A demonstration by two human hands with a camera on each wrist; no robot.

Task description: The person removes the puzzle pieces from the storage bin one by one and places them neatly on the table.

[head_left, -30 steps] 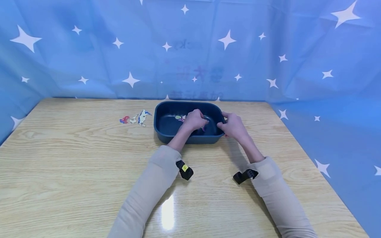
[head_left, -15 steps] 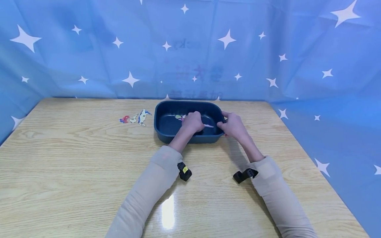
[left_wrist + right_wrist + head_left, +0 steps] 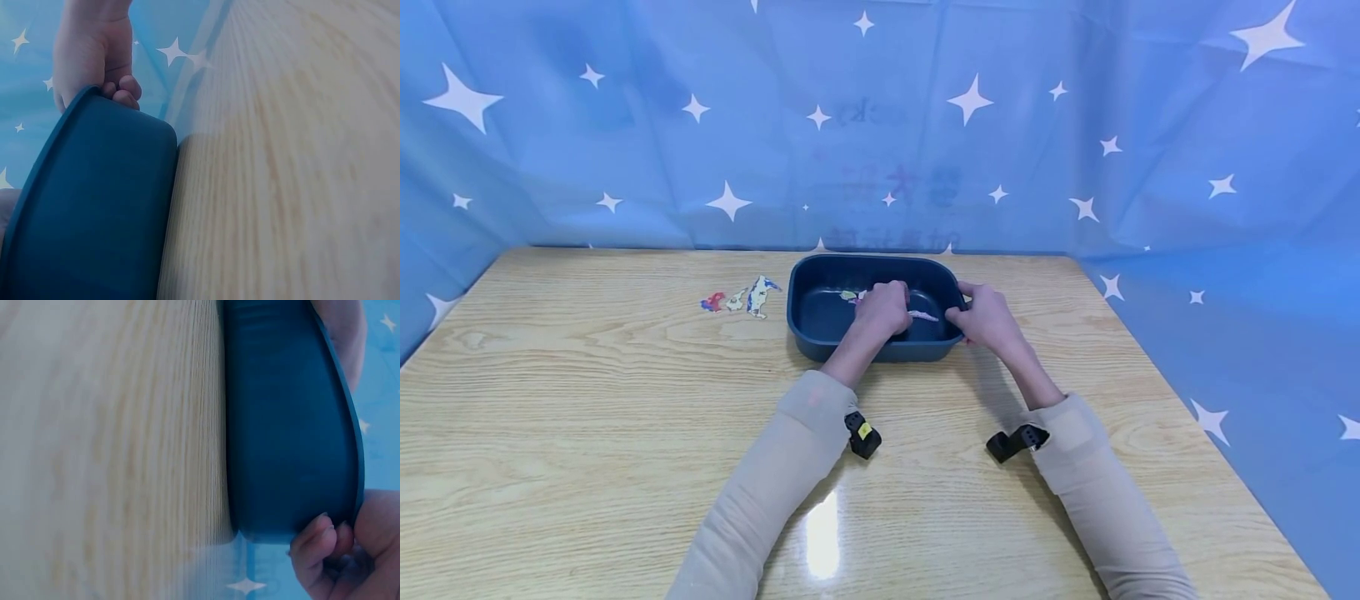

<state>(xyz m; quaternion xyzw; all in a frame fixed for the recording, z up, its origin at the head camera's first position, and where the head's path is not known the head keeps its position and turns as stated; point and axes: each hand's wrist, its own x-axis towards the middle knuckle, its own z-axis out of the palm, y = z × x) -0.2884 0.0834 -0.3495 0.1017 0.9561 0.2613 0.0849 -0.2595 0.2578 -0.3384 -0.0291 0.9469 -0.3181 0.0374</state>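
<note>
A dark blue oblong bin [image 3: 917, 352] stands near the table's back edge. My left hand [image 3: 883, 310] reaches down inside it with the back of the hand up; its fingertips are hidden in the head view. Beside that hand lie a slim whitish piece [image 3: 923, 316] on the right and a small green-and-pink piece [image 3: 848, 295] on the left, partly covered. At the bin's right end my right hand [image 3: 991, 318] grips the rim, thumb inside. The right wrist view shows its fingers [image 3: 314, 547] curled against the outer wall.
Left of the bin, on the wooden table [image 3: 587, 400], lie a blue-and-white bird-shaped cutout [image 3: 761, 297], a small pale cutout [image 3: 735, 300] and a red-and-blue one [image 3: 712, 302]. A blue star-patterned curtain [image 3: 655, 158] hangs behind the table and along its sides.
My left hand has drawn slightly left and turned in the bin, hiding its fingertips. The slim whitish piece now shows to its right. My right hand keeps its place on the rim.
</note>
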